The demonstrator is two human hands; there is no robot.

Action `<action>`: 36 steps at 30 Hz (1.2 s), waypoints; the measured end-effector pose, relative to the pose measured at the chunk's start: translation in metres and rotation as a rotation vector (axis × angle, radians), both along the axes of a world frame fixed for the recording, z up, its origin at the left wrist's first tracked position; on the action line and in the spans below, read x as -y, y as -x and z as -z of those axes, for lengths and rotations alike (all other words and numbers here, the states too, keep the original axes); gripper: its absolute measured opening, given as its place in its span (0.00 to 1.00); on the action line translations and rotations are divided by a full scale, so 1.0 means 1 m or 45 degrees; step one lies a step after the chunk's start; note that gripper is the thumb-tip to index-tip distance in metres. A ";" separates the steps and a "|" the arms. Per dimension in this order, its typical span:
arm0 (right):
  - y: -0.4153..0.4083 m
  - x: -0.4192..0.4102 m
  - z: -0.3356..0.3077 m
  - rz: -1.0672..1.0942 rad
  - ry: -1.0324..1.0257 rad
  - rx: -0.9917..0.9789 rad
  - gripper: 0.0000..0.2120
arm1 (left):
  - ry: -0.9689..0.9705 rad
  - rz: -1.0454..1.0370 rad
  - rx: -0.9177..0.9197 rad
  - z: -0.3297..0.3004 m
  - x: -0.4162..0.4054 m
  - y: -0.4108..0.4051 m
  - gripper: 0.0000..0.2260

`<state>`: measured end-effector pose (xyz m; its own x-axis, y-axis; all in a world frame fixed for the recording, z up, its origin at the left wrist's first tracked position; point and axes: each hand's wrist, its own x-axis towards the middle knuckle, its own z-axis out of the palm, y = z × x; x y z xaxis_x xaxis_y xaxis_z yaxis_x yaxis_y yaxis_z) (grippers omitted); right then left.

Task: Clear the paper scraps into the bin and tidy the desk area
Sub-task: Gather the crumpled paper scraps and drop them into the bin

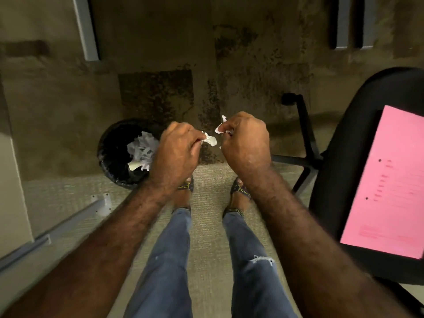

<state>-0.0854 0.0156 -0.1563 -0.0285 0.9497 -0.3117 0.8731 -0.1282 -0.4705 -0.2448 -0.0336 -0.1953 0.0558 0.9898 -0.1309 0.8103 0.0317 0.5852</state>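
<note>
At the left edge of the carpeted floor (218, 226), a grey metal desk leg (57, 228) runs along the near side. Just right of it stands a round black bin (110, 154) lined with a black bag, holding shredded white paper scraps (142, 150) against its right wall. The left hand (179, 150) hovers beside the bin's right rim, fingers curled into a fist and pinching a torn white paper piece (210, 138) that sticks out to the right. A small gap separates it from a second torn scrap (220, 128), pinched in the closed right hand (245, 141). Below the hands are sandalled feet (238, 193) and blue jeans (169, 267). Farther right, a black office chair (344, 180) carries a pink sheet (390, 184) on its seat.
</note>
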 end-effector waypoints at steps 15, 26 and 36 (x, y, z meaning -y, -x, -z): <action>0.154 0.036 0.042 -0.470 0.171 0.030 0.13 | 0.147 -0.458 -0.088 0.031 0.081 0.131 0.08; 0.228 0.049 0.071 -0.704 0.216 0.054 0.15 | 0.256 -0.600 -0.120 0.049 0.105 0.181 0.09; 0.238 0.054 0.078 -0.644 0.226 -0.090 0.15 | 0.281 -0.709 -0.115 0.052 0.102 0.196 0.12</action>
